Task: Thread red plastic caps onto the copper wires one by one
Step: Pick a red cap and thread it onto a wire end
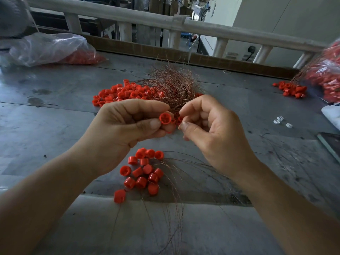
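Note:
My left hand (127,124) pinches a red plastic cap (165,118) between thumb and fingers, its open end facing me. My right hand (207,129) is just right of it, thumb and forefinger curled close together; whether a wire lies between them I cannot tell. Behind the hands lies a tangled bundle of copper wires (173,85) next to a heap of loose red caps (125,92). Nearer me, a cluster of caps on wires (143,172) lies on the grey table (55,126), their copper strands trailing toward the front edge.
A clear plastic bag holding red caps (51,48) sits at the back left. Another bag of caps (327,74) and a small cap pile (292,90) are at the right. Small white parts (279,120) lie right of my hand. A pale railing (165,21) runs behind the table.

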`<state>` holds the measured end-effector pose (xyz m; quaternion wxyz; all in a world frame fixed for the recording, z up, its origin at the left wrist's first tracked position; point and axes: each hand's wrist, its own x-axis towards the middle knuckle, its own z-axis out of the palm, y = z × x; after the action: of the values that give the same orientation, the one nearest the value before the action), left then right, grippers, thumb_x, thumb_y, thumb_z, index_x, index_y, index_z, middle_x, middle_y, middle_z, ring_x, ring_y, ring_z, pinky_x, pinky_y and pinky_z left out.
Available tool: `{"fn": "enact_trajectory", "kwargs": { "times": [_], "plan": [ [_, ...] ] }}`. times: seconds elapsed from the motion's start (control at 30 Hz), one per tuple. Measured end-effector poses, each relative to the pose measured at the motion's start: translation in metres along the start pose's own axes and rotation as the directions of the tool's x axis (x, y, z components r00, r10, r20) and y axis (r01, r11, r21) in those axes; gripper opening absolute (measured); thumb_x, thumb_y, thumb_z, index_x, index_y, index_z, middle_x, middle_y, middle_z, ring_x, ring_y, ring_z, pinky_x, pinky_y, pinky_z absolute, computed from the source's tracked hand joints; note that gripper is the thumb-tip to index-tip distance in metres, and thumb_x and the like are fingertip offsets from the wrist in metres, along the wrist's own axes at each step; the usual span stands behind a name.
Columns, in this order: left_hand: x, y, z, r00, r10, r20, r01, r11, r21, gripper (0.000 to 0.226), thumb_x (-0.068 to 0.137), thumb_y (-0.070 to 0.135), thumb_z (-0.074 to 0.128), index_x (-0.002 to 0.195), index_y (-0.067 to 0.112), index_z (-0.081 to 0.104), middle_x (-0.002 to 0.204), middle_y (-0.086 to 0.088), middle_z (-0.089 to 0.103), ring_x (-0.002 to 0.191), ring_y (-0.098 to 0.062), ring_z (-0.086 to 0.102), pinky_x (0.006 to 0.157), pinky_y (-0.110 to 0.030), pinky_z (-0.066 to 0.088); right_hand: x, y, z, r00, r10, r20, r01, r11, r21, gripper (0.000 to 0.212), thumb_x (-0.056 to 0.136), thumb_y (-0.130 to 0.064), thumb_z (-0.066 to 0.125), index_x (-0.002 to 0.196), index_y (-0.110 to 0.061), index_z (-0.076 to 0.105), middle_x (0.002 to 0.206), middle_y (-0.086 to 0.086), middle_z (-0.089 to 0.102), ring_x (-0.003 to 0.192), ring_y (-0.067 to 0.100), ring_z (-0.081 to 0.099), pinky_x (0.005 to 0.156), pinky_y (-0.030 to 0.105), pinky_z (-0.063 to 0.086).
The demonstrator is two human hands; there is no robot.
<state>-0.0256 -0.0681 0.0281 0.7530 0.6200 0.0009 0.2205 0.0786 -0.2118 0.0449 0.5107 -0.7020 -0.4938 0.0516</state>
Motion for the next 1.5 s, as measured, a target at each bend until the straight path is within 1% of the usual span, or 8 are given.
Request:
{"fn": "enact_trajectory", "kwargs": {
  "times": [0.33,0.53,0.7,0.8,0.9,1.07,1.2,1.5],
  "plan": [
    [0.000,0.002,0.000,0.998,-0.038,0.055,0.040,0.998,-0.040,0.026,0.058,0.010,0.065,0.082,0.014,0.076,0.081,-0.006,0.073,0.076,-0.016,0.070,0.065,-0.019,0.055,0.002,-0.002,-0.002,0.998,0.064,-0.021,-0.062,0.995,0.083,0.027,0.076,0.000,0.064,0.076,-0.025,0.053,0.060,-0.009,0.057,0.057,0.009,0.053,0.056,0.028,0.049],
    [-0.002,0.002,0.001,0.983,-0.102,0.150,0.121,0.984,-0.128,0.023,0.062,0.006,0.062,0.081,0.011,0.075,0.082,-0.009,0.072,0.075,-0.015,0.070,0.063,-0.018,0.054,0.004,-0.003,-0.002,0.976,0.185,0.113,-0.211,0.935,0.287,0.029,0.075,0.007,0.066,0.076,-0.016,0.049,0.054,-0.005,0.057,0.045,0.004,0.052,0.043,0.012,0.038],
    [-0.002,0.002,0.002,0.977,-0.130,0.168,0.159,0.973,-0.170,0.021,0.063,0.007,0.062,0.079,0.012,0.074,0.077,-0.007,0.072,0.073,-0.013,0.070,0.062,-0.016,0.054,0.004,0.001,-0.002,0.957,0.215,0.194,-0.267,0.913,0.308,0.025,0.074,0.000,0.069,0.077,-0.016,0.050,0.056,-0.004,0.061,0.048,0.007,0.056,0.043,0.018,0.041],
    [0.001,0.003,-0.001,0.990,-0.131,0.045,0.137,0.966,-0.220,0.021,0.057,0.008,0.064,0.075,0.012,0.075,0.076,-0.006,0.072,0.073,-0.012,0.070,0.062,-0.015,0.053,0.009,0.013,-0.009,0.983,0.173,0.054,-0.171,0.985,-0.033,0.008,0.082,-0.017,0.065,0.077,-0.019,0.059,0.067,-0.001,0.065,0.058,0.011,0.059,0.055,0.020,0.047],
    [0.003,0.004,-0.004,0.990,-0.126,-0.060,0.107,0.961,-0.255,0.021,0.052,0.010,0.065,0.070,0.013,0.075,0.075,-0.005,0.072,0.073,-0.011,0.070,0.061,-0.013,0.053,0.013,0.029,-0.009,0.990,0.131,0.046,-0.095,0.881,-0.463,0.008,0.087,-0.020,0.060,0.088,-0.018,0.068,0.079,-0.010,0.059,0.066,0.002,0.050,0.064,0.012,0.040],
    [0.002,0.006,-0.003,0.987,-0.134,-0.089,0.107,0.959,-0.261,0.021,0.050,0.011,0.066,0.068,0.014,0.076,0.074,-0.004,0.072,0.072,-0.011,0.070,0.061,-0.013,0.052,0.014,0.042,0.009,0.966,0.166,0.199,-0.026,0.826,-0.563,0.029,0.092,-0.019,0.051,0.119,-0.023,0.060,0.107,-0.002,0.053,0.099,0.011,0.050,0.087,0.028,0.044],
    [0.002,0.007,-0.004,0.988,-0.137,-0.066,0.114,0.957,-0.268,0.021,0.052,0.010,0.065,0.070,0.013,0.076,0.075,-0.005,0.072,0.072,-0.011,0.070,0.061,-0.013,0.052,0.016,0.047,0.014,0.958,0.191,0.215,-0.016,0.782,-0.623,0.041,0.094,-0.015,0.045,0.134,-0.025,0.045,0.103,-0.003,0.043,0.105,0.017,0.046,0.088,0.038,0.044],
    [0.002,0.004,-0.003,0.987,-0.158,-0.029,0.145,0.954,-0.261,0.021,0.054,0.010,0.065,0.072,0.013,0.076,0.074,-0.005,0.072,0.072,-0.011,0.070,0.061,-0.014,0.053,0.016,0.045,0.007,0.984,0.126,0.125,-0.023,0.790,-0.613,0.027,0.086,-0.019,0.060,0.113,-0.017,0.062,0.107,0.001,0.054,0.092,0.014,0.053,0.082,0.030,0.046]
  ]
}}
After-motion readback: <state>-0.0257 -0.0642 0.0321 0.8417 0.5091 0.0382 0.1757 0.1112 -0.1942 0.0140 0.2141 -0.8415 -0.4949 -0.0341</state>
